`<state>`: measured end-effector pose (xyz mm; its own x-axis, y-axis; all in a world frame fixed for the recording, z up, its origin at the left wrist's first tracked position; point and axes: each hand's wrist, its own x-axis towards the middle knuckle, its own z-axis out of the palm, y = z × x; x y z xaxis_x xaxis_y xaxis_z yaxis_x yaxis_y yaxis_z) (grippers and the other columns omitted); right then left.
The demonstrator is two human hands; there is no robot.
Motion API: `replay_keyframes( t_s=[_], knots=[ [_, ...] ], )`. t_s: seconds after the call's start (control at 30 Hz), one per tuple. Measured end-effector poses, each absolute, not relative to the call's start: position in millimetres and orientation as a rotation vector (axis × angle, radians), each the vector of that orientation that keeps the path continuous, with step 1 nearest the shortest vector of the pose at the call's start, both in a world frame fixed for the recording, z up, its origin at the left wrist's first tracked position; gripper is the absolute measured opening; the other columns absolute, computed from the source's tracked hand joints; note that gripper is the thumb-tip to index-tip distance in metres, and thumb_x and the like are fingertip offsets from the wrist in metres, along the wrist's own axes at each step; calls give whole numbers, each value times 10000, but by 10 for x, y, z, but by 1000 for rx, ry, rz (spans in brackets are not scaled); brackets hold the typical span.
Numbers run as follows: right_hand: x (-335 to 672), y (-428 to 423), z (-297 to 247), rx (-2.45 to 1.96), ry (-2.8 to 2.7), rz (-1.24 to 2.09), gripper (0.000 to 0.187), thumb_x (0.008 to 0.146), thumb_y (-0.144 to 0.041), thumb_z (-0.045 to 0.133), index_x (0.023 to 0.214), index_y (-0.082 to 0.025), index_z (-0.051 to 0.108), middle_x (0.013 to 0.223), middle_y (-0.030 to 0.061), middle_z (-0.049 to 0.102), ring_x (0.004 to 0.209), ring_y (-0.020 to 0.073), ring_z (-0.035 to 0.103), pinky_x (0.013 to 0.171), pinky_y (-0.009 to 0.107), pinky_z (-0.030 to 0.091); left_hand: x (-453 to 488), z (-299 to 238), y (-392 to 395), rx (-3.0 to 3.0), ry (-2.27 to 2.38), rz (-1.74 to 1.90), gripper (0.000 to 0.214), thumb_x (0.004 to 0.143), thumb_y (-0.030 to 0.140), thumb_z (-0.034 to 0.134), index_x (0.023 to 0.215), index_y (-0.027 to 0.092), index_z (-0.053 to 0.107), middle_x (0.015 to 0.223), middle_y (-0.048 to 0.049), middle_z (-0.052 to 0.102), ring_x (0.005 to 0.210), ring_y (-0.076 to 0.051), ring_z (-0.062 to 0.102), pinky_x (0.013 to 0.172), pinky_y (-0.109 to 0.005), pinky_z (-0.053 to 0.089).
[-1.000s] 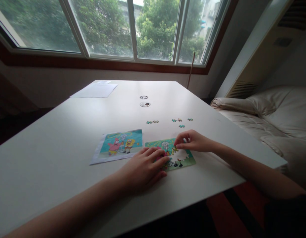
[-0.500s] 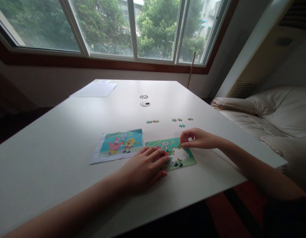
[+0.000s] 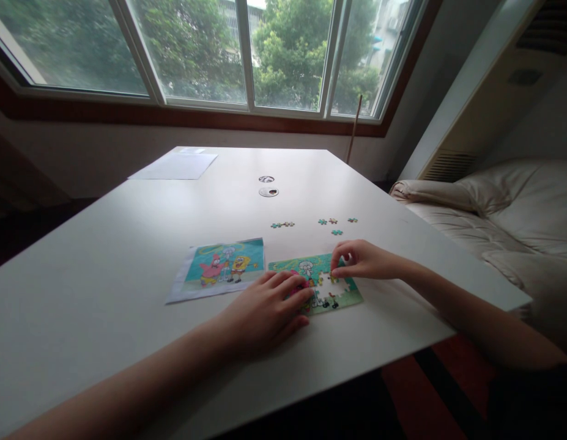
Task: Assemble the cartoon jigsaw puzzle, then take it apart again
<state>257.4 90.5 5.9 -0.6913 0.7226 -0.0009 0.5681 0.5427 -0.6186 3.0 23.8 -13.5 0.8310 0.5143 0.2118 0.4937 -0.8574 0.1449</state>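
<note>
A cartoon jigsaw puzzle (image 3: pixel 287 264) lies on the white table, with a white gap in its right half. My left hand (image 3: pixel 271 305) rests flat across the puzzle's left part, fingers spread, covering some of the picture. Over the upper right of the gap, my right hand (image 3: pixel 356 260) pinches a small yellowish puzzle piece (image 3: pixel 333 275), mostly hidden by the fingertips. Left of the puzzle is a printed reference picture (image 3: pixel 228 263) of the same cartoon figures. Several loose puzzle pieces (image 3: pixel 337 232) lie beyond the puzzle, some in a short row (image 3: pixel 282 225).
Two round discs (image 3: pixel 268 192) lie farther back on the white table (image 3: pixel 104 263). White paper sheets (image 3: pixel 175 166) sit at its far left corner. A pale leather sofa (image 3: pixel 476 195) stands to the right, and a thin stick (image 3: pixel 355 128) leans near the window.
My right hand has shifted slightly left and down over the gap, still pinching. My left hand and the puzzle stay in place.
</note>
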Motion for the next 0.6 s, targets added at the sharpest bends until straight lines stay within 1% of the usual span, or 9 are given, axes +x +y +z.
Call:
replay_keyframes(
  t_s=[0.2,0.43,0.6],
  knots=[
    [2543,905,37,-1137,-2538,754,197,721,-366,638,742,-171,656,725,21,590,643,114,472,584,225,364,31,-135,240,2927,807,368,372,897,334,404,1247,208,418,1206,-98,503,1086,-273,447,876,-433,382],
    [2533,902,23,-1145,-2535,753,197,722,-359,633,761,-166,641,701,10,569,617,105,460,561,218,352,32,-139,251,2942,799,400,371,900,340,399,1246,209,422,1202,-102,512,1080,-270,456,868,-422,387],
    [2523,896,17,-1152,-2539,784,173,725,-325,626,771,-158,623,701,9,562,619,104,462,564,215,358,30,-131,243,2931,808,365,371,901,338,399,1245,202,421,1212,-96,503,1090,-274,447,875,-440,385]
  ],
)
